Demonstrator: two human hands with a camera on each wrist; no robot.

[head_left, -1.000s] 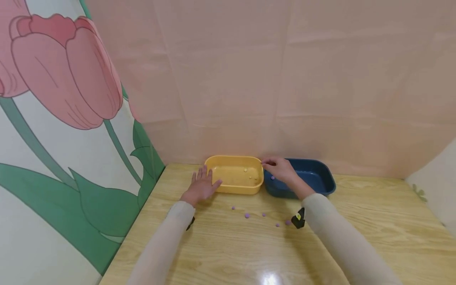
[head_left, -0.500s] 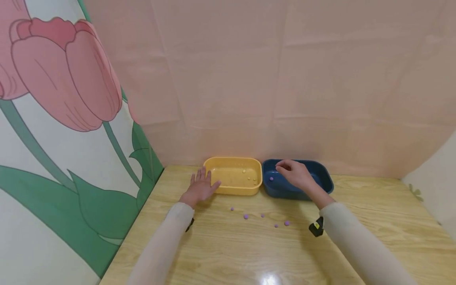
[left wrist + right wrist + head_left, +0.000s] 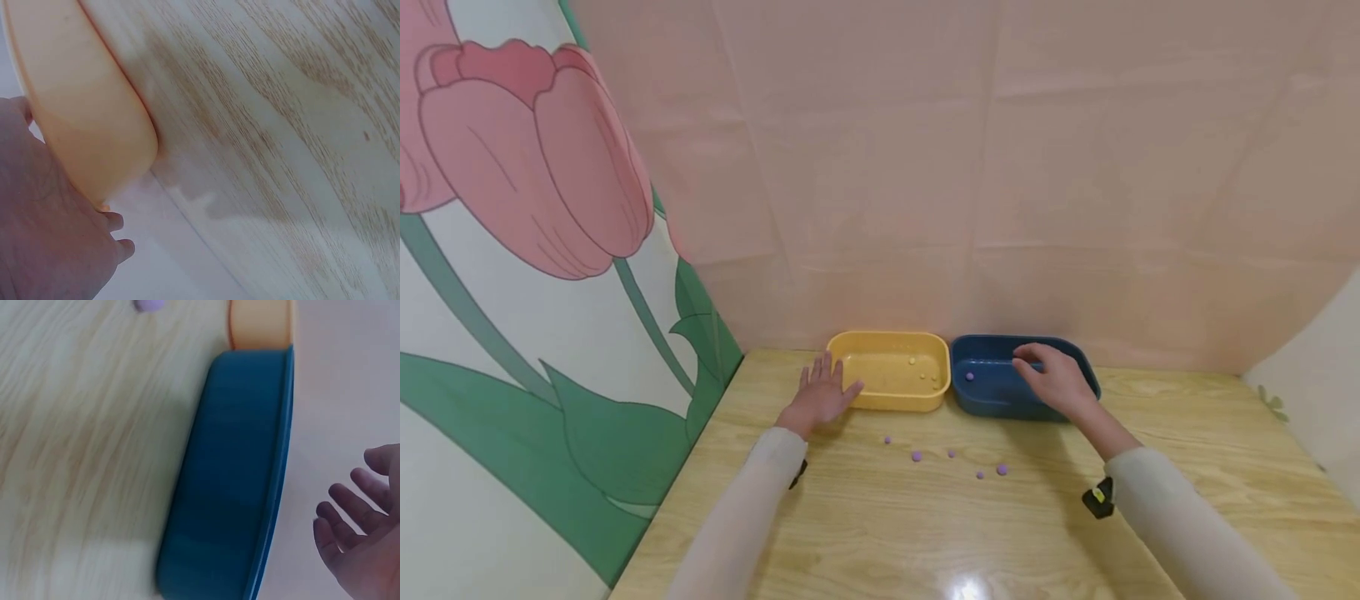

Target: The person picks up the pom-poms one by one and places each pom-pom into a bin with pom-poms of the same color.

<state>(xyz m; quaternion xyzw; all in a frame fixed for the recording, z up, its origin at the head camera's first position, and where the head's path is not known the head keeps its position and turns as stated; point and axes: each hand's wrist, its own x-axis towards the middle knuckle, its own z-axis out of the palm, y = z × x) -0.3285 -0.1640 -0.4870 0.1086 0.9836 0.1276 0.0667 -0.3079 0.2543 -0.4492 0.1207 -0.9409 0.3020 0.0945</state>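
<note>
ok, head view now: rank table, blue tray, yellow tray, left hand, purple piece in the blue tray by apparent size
1. table
2. blue tray, spans wider than yellow, though partly behind the right hand
3. yellow tray
4. left hand
5. purple piece

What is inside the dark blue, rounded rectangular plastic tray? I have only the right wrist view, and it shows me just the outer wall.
Observer: One small, round purple piece shows inside the dark blue tray, near its left end.
Operator: Thank you. How many similar purple pieces are lying on the wood-grain table? I see only one, at the top edge of my picture.
Observer: In the head view I count five.
Operator: And where is the left hand, please?
Observer: It is at the left end of the yellow, rounded rectangular plastic tray, with its fingers spread.
</note>
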